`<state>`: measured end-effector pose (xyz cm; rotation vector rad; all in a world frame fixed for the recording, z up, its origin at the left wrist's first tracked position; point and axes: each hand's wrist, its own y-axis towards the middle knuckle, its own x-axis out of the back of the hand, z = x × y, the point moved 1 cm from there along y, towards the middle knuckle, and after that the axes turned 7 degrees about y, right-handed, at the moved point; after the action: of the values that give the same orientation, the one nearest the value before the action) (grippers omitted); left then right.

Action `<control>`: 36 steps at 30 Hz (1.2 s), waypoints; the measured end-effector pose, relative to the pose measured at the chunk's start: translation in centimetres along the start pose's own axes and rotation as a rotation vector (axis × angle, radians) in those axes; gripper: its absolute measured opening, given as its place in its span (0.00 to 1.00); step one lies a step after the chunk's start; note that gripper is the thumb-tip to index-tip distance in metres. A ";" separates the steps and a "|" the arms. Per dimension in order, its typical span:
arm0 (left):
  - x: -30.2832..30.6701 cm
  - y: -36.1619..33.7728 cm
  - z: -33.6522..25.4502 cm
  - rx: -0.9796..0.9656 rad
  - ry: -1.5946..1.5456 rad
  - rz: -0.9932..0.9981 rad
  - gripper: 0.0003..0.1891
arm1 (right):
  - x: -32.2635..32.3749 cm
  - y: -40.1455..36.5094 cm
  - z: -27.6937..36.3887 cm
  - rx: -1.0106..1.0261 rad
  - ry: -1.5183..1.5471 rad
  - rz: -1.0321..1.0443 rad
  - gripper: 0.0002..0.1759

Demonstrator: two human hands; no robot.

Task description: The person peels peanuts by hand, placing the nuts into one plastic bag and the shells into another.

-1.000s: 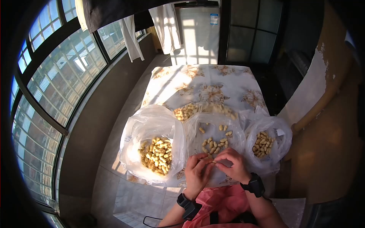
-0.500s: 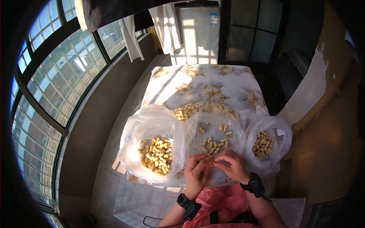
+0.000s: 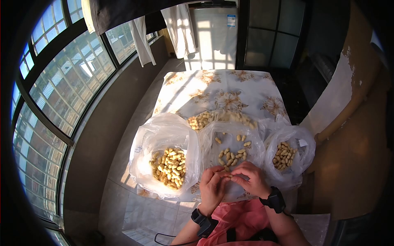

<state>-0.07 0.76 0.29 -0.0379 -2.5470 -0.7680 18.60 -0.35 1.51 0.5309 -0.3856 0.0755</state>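
My left hand (image 3: 211, 187) and my right hand (image 3: 251, 180) meet at the near edge of the middle bag, fingers closed in a pinch. Between their fingertips is a small tan peanut (image 3: 229, 176), mostly covered by the fingers. Just beyond them, loose unshelled peanuts (image 3: 232, 156) lie in the middle clear plastic bag (image 3: 209, 139). Left of my hands, a larger open plastic bag (image 3: 141, 143) holds a big heap of peanuts (image 3: 169, 167). On the right stands a smaller plastic bag (image 3: 305, 149) with peanuts (image 3: 284, 156) inside.
More peanuts (image 3: 200, 121) lie under or in clear plastic behind the middle bag. A flowered cloth covers the table (image 3: 221, 88). Barred windows (image 3: 74, 78) run along the left, and a pale appliance (image 3: 211, 39) stands beyond the table.
My fingers have shifted very slightly around the peanut. The bags and loose peanuts look the same.
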 end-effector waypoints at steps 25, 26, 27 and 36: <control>0.0 -0.1 0.5 0.034 -0.056 -0.005 0.10 | 0.0 -0.2 0.1 -0.007 0.004 -0.020 0.10; 0.0 -0.1 0.5 0.027 -0.051 0.000 0.10 | 0.0 -0.2 0.0 -0.002 0.000 -0.013 0.09; 0.0 -0.1 0.5 0.027 -0.051 0.000 0.10 | 0.0 -0.2 0.0 -0.002 0.000 -0.013 0.09; 0.0 -0.2 0.6 0.022 -0.037 0.013 0.12 | 0.0 -0.2 -0.2 0.012 0.000 -0.028 0.06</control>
<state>-0.34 0.94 -0.20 -0.0621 -2.5872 -0.7406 18.68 -0.43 1.25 0.5478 -0.3778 0.0512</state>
